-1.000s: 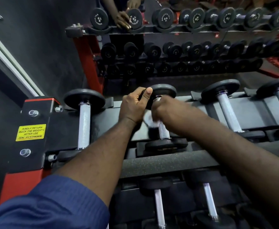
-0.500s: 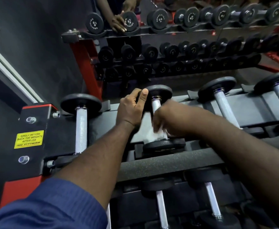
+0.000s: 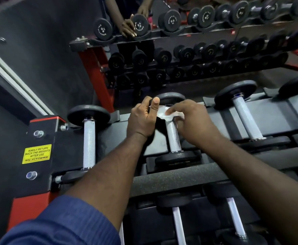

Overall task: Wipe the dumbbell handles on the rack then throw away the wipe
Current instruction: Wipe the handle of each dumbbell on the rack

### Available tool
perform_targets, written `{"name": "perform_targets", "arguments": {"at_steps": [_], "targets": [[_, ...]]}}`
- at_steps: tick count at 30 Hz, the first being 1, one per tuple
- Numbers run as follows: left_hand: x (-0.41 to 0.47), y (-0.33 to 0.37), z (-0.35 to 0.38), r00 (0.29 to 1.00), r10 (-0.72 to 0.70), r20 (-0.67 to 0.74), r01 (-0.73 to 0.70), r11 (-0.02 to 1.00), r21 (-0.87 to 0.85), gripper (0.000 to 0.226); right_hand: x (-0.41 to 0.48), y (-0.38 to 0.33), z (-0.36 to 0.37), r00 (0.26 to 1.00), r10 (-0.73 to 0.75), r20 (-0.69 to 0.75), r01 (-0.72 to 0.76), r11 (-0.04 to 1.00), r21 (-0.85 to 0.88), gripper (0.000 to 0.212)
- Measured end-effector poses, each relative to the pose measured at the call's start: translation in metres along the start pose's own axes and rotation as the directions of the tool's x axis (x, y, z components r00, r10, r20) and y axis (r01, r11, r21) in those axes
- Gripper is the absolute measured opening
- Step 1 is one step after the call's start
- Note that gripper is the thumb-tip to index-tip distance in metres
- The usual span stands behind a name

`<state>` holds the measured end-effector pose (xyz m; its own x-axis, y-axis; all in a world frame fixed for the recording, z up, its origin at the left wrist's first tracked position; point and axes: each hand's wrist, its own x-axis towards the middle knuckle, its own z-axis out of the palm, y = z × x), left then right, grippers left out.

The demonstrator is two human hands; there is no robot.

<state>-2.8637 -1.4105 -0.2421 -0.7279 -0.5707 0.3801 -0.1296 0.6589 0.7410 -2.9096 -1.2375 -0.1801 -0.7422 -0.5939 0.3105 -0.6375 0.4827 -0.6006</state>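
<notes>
Gripping the far plate (image 3: 171, 98) of the middle dumbbell (image 3: 174, 144) with the left hand (image 3: 141, 119), fingers curled over the rim, thumb upright against the face. Pinching a crumpled white wipe (image 3: 163, 114) with the right hand (image 3: 193, 122), fingertips bent down onto it, pressed over the far end of the handle (image 3: 171, 129) just below that plate. Both hands close together on either side of that end; cannot tell whether touching. Bare knurled metal from the wipe down to the near plate (image 3: 177, 159). Lying on the top tier of the rack (image 3: 109, 138), handle pointing away, between a left dumbbell (image 3: 89, 144) and a right dumbbell (image 3: 246, 121), each well apart from it and untouched. On the lower tier, below a speckled bar (image 3: 171, 181), two more handles (image 3: 178, 225) side by side. On the rack's left end, a yellow sticker (image 3: 36, 154) reading "KINDLY RETURN BACK THE WEIGHTS AFTER USE", beside two bolts. At bottom left, a blue sleeve (image 3: 56, 223) on the left arm. Farther back, a red-framed far rack (image 3: 162, 35) with rows of black dumbbells, and another hand (image 3: 127, 28) against one of their plates.
</notes>
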Motion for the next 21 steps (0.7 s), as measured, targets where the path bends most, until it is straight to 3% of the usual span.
{"name": "perform_targets", "arguments": {"at_steps": [2,5,7,9,11,12,16,18,21], "targets": [[0.0,-0.001,0.001,1.0,0.005,0.001,-0.005,1.0,0.001,0.057,-0.007,0.004,0.0,0.996,0.089,0.022,-0.09,0.995,0.036,0.023],[0.001,-0.002,0.001,1.0,0.014,-0.01,-0.014,1.0,0.014,0.062,-0.012,0.019,-0.01,0.931,0.263,0.253,-0.292,0.953,0.083,0.012],[0.0,-0.002,0.001,1.0,0.014,-0.014,-0.014,1.0,0.019,0.063,-0.008,0.025,-0.012,0.846,0.351,0.401,-0.46,0.861,0.217,0.013],[-0.001,-0.002,0.001,1.0,0.014,-0.013,-0.014,1.0,0.018,0.062,0.007,0.023,-0.008,0.801,0.406,0.44,-0.584,0.693,0.423,0.009],[-0.001,-0.003,0.001,1.0,0.021,-0.018,-0.021,1.0,0.01,0.061,0.018,0.016,-0.005,0.782,0.435,0.446,-0.623,0.514,0.59,0.005],[-0.001,-0.003,0.002,1.0,0.024,-0.02,-0.024,1.0,0.006,0.06,0.019,0.014,-0.003,0.774,0.434,0.46,-0.631,0.487,0.604,0.007],[-0.001,-0.004,0.003,1.0,0.023,-0.02,-0.023,1.0,0.004,0.06,-0.003,0.023,-0.005,0.661,0.352,0.663,-0.711,0.577,0.402,0.026],[-0.001,-0.003,0.003,1.0,0.025,-0.018,-0.025,1.0,-0.008,0.057,-0.006,0.028,-0.007,0.645,0.336,0.686,-0.72,0.567,0.4,0.027],[-0.001,-0.002,0.002,1.0,0.022,-0.015,-0.022,1.0,-0.008,0.055,0.007,0.019,0.002,0.686,0.371,0.626,-0.728,0.356,0.587,0.024]]}}
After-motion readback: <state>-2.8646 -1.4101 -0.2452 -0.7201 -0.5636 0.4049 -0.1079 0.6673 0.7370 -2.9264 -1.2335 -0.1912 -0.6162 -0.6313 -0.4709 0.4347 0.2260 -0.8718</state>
